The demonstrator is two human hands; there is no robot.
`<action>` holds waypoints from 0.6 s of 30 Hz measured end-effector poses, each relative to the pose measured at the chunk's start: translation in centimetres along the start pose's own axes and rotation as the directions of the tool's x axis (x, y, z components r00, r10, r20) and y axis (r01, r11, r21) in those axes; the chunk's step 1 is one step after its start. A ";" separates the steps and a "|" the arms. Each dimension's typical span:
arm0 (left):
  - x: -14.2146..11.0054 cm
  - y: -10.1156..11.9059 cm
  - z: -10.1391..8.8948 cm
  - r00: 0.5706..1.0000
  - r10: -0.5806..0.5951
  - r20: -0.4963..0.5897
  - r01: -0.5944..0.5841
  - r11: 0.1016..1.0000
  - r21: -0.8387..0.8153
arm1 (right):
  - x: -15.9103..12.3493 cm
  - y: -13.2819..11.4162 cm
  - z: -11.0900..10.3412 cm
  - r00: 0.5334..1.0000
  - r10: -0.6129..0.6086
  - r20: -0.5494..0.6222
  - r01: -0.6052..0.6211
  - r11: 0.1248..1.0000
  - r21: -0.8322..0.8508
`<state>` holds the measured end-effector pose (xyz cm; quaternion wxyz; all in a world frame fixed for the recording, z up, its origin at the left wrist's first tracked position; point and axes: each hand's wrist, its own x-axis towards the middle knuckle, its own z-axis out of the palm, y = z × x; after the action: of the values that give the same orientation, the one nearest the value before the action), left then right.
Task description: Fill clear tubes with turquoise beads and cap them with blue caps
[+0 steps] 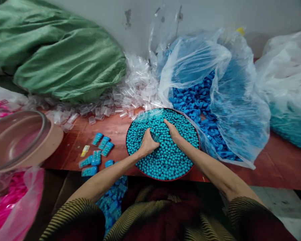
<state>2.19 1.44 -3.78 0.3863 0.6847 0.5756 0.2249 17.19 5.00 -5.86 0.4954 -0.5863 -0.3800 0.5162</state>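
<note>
Because the round container (165,179) sits right at the bench's (273,164) front edge, filled nearly to its rim with teal beads (177,164), a hard push from either hand could spill beads over that edge or tip the whole load. The left hand (147,144), left of the container's middle, is curved, thumb apart from fingers, beside something small and clear; a careless scoop there could drop that piece among the beads. The right hand (173,132) reaches in farther from the front edge, one finger extended over the beads. Small filled packs (96,157) lie near the front edge, left of the container; one is close beside the left forearm, where a sweep of the arm could knock it off. Clear empty cases (140,88) crowd the container's far side, and blue pieces (205,100) in a loose plastic bag (240,100) lie by its right side, so a snagged bag could drag pieces in.

Whether the left hand really grips the clear piece I cannot tell, nor whether the right hand pinches anything: its lower fingers are hidden. The clear piece is too faint to identify. The green cloth (65,53) is cut off at the left, covering whatever lies beneath.
</note>
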 end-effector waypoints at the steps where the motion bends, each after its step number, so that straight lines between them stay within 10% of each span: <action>1: 0.1 0.0 0.4 1.000 -0.009 0.004 0.009 0.999 -0.054 | -0.2 -0.2 0.0 1.000 -0.024 0.006 0.024 1.000 -0.015; 6: 1.4 -0.6 2.2 0.998 0.019 0.063 -0.009 0.986 -0.167 | -1.5 -0.8 0.2 0.969 -0.246 0.016 0.241 0.929 -0.281; 14: 1.7 -2.9 1.5 0.961 0.207 0.183 -0.189 0.975 -0.113 | -4.7 -1.0 0.7 0.806 -0.449 0.386 0.592 0.579 -0.560; 18: 0.7 -1.6 0.8 0.979 0.182 0.091 -0.167 0.975 -0.147 | -3.3 -3.0 -4.5 0.758 -0.624 0.190 0.588 0.528 -0.613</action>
<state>1.99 1.98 -5.67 0.4412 0.7148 0.4753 0.2618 21.18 1.65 -2.33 0.4222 -0.5627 -0.6979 0.1343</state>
